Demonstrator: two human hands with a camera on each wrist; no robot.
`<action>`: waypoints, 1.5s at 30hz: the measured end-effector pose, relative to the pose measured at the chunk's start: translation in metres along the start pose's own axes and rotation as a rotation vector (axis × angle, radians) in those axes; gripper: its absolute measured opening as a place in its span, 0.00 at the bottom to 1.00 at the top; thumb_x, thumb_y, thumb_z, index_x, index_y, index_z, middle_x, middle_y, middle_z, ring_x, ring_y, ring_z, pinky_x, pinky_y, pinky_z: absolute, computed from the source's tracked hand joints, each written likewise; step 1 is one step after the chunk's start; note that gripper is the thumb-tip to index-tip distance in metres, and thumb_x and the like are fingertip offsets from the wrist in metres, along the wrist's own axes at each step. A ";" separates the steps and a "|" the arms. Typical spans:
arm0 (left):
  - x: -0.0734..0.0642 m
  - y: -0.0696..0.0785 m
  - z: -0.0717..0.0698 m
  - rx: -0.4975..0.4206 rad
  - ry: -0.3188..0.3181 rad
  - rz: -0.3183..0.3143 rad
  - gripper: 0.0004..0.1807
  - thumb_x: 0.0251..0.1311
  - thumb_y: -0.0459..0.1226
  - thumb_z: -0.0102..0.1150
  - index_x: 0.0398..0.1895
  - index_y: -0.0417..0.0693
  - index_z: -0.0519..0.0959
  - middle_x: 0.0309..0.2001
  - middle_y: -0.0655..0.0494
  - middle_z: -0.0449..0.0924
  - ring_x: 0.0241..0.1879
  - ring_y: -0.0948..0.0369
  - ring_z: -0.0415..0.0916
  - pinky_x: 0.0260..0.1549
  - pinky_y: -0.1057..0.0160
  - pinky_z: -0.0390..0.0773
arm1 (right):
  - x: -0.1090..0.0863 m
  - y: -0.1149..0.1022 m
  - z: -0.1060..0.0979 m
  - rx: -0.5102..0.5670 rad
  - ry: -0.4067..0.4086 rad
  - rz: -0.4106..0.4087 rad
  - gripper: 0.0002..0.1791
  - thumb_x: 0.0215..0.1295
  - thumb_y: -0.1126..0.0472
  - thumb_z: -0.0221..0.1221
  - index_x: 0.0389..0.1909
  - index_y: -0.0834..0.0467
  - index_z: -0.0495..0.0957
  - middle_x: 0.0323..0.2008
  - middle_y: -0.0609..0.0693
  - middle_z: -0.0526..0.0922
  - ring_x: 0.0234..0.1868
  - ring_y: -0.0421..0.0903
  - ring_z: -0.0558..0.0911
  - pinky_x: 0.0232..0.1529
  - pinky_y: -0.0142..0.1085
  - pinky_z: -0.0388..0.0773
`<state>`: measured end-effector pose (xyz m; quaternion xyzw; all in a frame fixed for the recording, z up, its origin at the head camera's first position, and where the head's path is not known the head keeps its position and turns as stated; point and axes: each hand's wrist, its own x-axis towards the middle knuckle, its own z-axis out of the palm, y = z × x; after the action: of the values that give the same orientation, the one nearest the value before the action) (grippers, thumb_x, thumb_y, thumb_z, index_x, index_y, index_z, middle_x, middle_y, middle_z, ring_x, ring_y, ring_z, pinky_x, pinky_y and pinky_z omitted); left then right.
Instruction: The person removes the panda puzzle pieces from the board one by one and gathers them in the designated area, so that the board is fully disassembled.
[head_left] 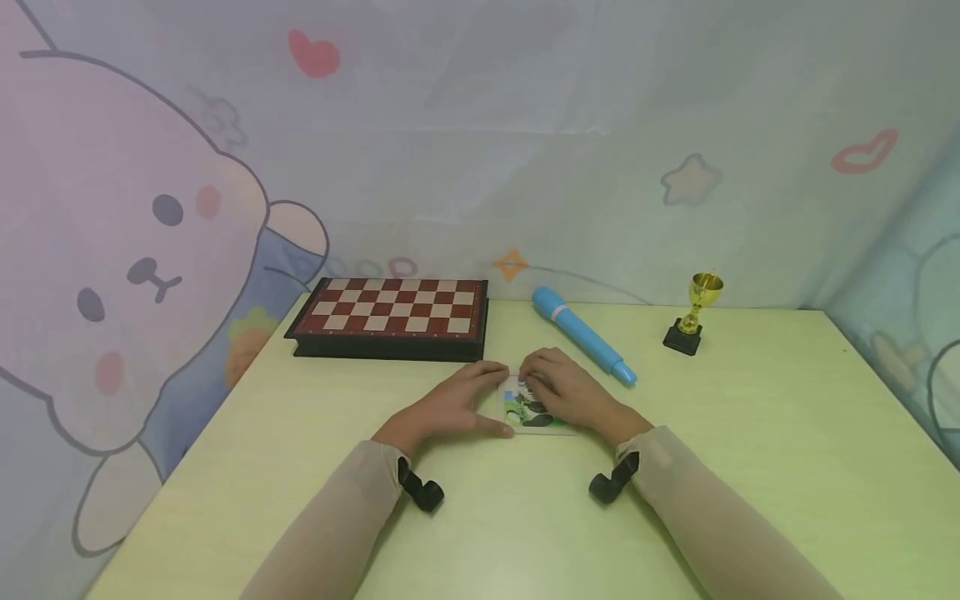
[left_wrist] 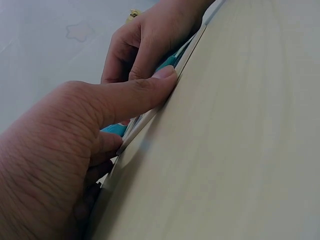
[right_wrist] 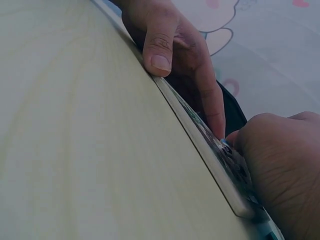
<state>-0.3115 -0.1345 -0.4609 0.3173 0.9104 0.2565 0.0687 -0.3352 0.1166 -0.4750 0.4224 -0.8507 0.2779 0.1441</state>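
A small flat picture board (head_left: 534,421) with a pale rim lies on the table, its picture green, blue, black and white. My left hand (head_left: 457,404) holds it by the left side, thumb at the near corner and fingers at the far one. In the left wrist view the left thumb (left_wrist: 150,92) presses along the rim. My right hand (head_left: 573,392) lies over the right part of the picture, fingers bent and fingertips down near its far edge. Its palm side is hidden, and I cannot tell whether it pinches a piece there.
A folded chessboard case (head_left: 390,321) lies behind my left hand. The light-blue pen-shaped tube (head_left: 585,333) rests slantwise behind my right hand. Farther right stands a small gold trophy cup (head_left: 693,312) on a black base. A printed cloth (head_left: 480,150) hangs behind the pale table (head_left: 750,433).
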 end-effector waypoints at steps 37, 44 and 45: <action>0.002 -0.002 0.001 0.026 0.008 0.007 0.57 0.48 0.70 0.66 0.78 0.53 0.61 0.76 0.62 0.57 0.75 0.59 0.52 0.71 0.53 0.58 | 0.000 -0.003 -0.007 -0.037 -0.026 0.097 0.14 0.67 0.56 0.66 0.50 0.57 0.81 0.47 0.48 0.82 0.49 0.45 0.78 0.51 0.41 0.77; 0.001 0.000 0.000 0.024 0.001 0.003 0.57 0.48 0.69 0.67 0.78 0.52 0.61 0.76 0.60 0.57 0.75 0.58 0.53 0.71 0.53 0.58 | 0.000 -0.002 -0.007 -0.156 -0.015 0.041 0.11 0.69 0.62 0.63 0.50 0.56 0.84 0.45 0.48 0.84 0.45 0.47 0.73 0.50 0.42 0.72; 0.001 0.000 -0.001 0.020 -0.001 0.001 0.57 0.48 0.69 0.67 0.78 0.52 0.61 0.76 0.60 0.57 0.75 0.58 0.53 0.71 0.53 0.58 | 0.000 -0.002 -0.007 -0.152 -0.022 0.039 0.11 0.69 0.63 0.62 0.51 0.56 0.84 0.45 0.48 0.84 0.44 0.47 0.72 0.50 0.42 0.72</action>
<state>-0.3123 -0.1340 -0.4602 0.3187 0.9127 0.2472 0.0656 -0.3333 0.1197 -0.4687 0.3966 -0.8789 0.2108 0.1609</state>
